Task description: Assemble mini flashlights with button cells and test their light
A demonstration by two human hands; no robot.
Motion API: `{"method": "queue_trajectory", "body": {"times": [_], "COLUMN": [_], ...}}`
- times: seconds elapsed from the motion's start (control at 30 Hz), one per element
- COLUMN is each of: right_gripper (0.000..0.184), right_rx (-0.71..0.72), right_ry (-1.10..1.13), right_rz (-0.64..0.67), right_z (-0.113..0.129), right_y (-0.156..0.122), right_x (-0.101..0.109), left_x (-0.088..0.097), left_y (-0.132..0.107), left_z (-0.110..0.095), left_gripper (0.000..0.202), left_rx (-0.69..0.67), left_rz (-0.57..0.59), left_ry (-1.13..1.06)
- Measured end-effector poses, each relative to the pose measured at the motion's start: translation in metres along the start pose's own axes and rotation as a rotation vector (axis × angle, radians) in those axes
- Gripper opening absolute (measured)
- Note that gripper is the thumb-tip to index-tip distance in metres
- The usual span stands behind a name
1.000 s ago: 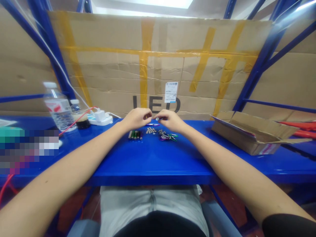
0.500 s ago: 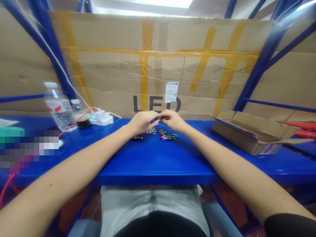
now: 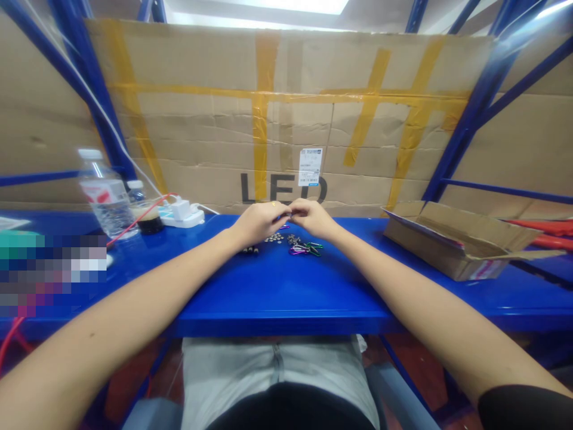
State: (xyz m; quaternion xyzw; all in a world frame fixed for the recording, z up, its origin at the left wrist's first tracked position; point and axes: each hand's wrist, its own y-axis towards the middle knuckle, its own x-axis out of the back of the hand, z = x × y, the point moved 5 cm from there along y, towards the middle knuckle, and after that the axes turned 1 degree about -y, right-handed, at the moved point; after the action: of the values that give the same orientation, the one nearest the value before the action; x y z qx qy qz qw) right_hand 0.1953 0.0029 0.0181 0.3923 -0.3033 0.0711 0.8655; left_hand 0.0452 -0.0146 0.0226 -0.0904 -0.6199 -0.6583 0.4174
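My left hand (image 3: 258, 222) and my right hand (image 3: 312, 218) meet fingertip to fingertip above the blue table (image 3: 277, 286), both pinched on a small purple item (image 3: 283, 218) held between them; I cannot make out what it is. Just below lie a cluster of small silver round pieces (image 3: 274, 238), a heap of coloured carabiner clips (image 3: 305, 247) and the ends of some batteries (image 3: 250, 250), mostly hidden by my left wrist.
A water bottle (image 3: 105, 194) and a dark-bottomed bottle (image 3: 145, 209) stand at the left by a white power strip (image 3: 181, 214) with a red cable. An open cardboard box (image 3: 461, 242) lies at the right. A taped cardboard sheet (image 3: 286, 113) backs the table.
My hands have drawn closer together until the fingertips touch over the purple item. My left wrist now covers most of the batteries.
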Motion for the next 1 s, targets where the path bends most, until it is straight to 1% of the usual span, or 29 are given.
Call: {"method": "queue_trajectory", "body": {"times": [0.2, 0.37, 0.5, 0.7, 1.0], "right_gripper": [0.014, 0.018, 0.017, 0.017, 0.022], "right_rx": [0.053, 0.111, 0.146, 0.143, 0.136], "right_ry": [-0.021, -0.074, -0.105, -0.11, -0.11], "right_rz": [-0.025, -0.072, -0.113, -0.122, -0.119], "right_z": [0.0025, 0.0065, 0.009, 0.0067, 0.0057], "right_y": [-0.0007, -0.0016, -0.0023, -0.0016, -0.0017], "right_x": [0.0005, 0.0021, 0.0039, 0.0037, 0.0031], "left_x": [-0.0001, 0.0016, 0.0035, 0.004, 0.0028], "left_y": [0.0001, 0.0007, 0.0014, 0.0016, 0.0008], "left_z": [-0.001, -0.0029, -0.0042, -0.0038, -0.0019], "left_gripper": [0.021, 0.019, 0.018, 0.017, 0.018], "left_rx": [-0.001, -0.016, -0.016, 0.005, 0.017], "left_rz": [-0.005, -0.022, -0.034, -0.033, -0.047], "left_ry": [-0.006, -0.005, -0.002, -0.021, -0.041]}}
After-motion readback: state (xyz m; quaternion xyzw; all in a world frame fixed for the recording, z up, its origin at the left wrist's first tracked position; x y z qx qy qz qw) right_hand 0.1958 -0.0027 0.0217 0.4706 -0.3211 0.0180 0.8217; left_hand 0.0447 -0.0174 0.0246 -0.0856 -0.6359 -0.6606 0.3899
